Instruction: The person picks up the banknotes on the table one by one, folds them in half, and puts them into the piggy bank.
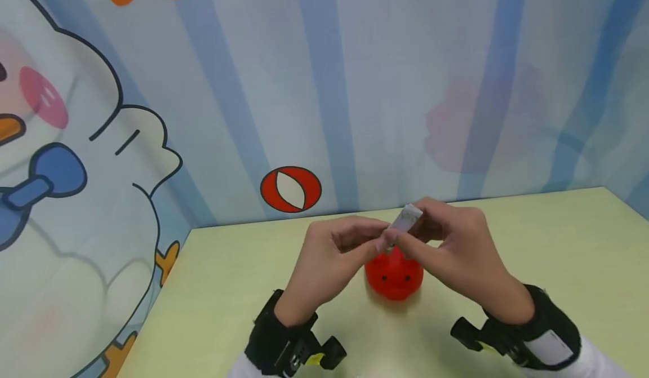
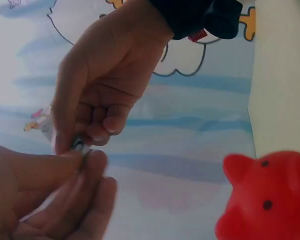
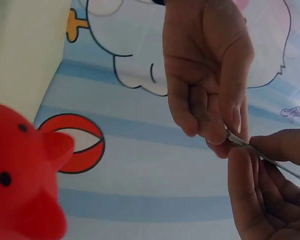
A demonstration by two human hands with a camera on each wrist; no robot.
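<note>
A small flat grey piece point(image 1: 407, 217) is pinched between both hands just above a red pig-shaped money box point(image 1: 394, 276), which stands on the pale green table point(image 1: 547, 243). My left hand point(image 1: 379, 238) holds its lower end with thumb and fingertips. My right hand point(image 1: 408, 237) grips it from the other side. The left wrist view shows the piece point(image 2: 79, 146) as a thin edge between the left hand point(image 2: 85, 167) and the right hand point(image 2: 97, 132), with the pig point(image 2: 270, 200) at the lower right. In the right wrist view the piece point(image 3: 262, 157) looks like a thin strip.
A printed backdrop point(image 1: 355, 85) with a cartoon duck point(image 1: 76, 198) and a red-and-white ball point(image 1: 290, 189) rises directly behind the table. The table's left edge point(image 1: 157, 299) runs along the backdrop. Black wrist straps point(image 1: 284, 341) carry the cameras.
</note>
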